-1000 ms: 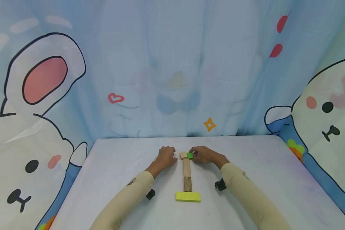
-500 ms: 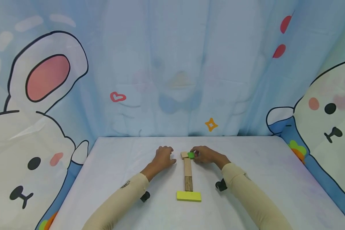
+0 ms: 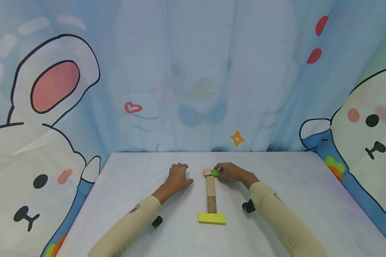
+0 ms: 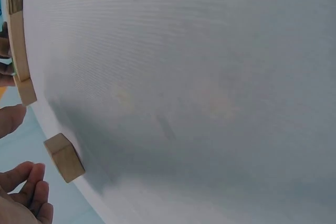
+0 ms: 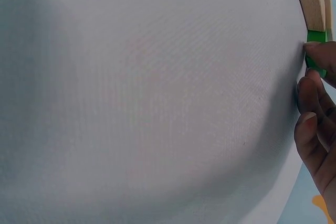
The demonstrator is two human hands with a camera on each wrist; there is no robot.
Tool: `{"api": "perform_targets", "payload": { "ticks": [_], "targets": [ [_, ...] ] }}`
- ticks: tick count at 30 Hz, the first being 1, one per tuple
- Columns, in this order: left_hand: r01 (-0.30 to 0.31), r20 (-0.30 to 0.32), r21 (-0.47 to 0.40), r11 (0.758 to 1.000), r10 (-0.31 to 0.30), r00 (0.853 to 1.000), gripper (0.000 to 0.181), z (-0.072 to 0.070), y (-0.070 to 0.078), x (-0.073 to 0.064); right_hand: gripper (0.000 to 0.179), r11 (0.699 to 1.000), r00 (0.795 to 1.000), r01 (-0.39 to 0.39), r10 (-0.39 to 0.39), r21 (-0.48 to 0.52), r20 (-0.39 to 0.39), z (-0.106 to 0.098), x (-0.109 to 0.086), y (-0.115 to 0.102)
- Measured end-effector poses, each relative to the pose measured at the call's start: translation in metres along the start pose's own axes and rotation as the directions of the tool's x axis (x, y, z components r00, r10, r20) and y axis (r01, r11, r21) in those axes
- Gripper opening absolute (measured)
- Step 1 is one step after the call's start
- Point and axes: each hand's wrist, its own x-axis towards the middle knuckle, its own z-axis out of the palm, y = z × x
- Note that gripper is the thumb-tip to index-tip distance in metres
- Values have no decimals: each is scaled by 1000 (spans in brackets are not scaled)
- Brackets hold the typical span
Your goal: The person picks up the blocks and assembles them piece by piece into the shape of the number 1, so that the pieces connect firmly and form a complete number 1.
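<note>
In the head view my left hand (image 3: 178,176) is held over the table with thumb and fingers spread apart. The left wrist view shows a loose wooden block (image 4: 65,158) near its fingertips; the head view does not show this block. My right hand (image 3: 231,172) pinches a small green block (image 3: 214,173) between thumb and finger, down on the table. That block sits against a small pale wooden block (image 3: 207,172). Below them run a light wooden block (image 3: 211,186) and a darker wooden block (image 3: 212,204) in line, ending at a yellow bar (image 3: 212,218) laid crosswise.
White cloth covers the table (image 3: 141,167). A blue curtain (image 3: 193,71) with cartoon figures hangs behind its far edge. Small black devices (image 3: 249,206) are worn beneath both forearms.
My left hand has moved left, away from the row of blocks, and its fingers have spread. My right hand stays at the green block. The view has shifted slightly.
</note>
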Motion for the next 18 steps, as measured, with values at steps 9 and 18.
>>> {"api": "perform_targets", "payload": {
  "ticks": [9, 18],
  "targets": [
    [-3, -71, -2, 1000, 3, 998, 55, 7, -14, -8, 39, 1000, 1000, 17, -17, 0, 3, -1, 0, 3],
    [40, -22, 11, 999, -40, 999, 54, 9, -23, -14, 39, 1000, 1000, 21, -22, 17, 4, 1, 1, 4]
  ]
}}
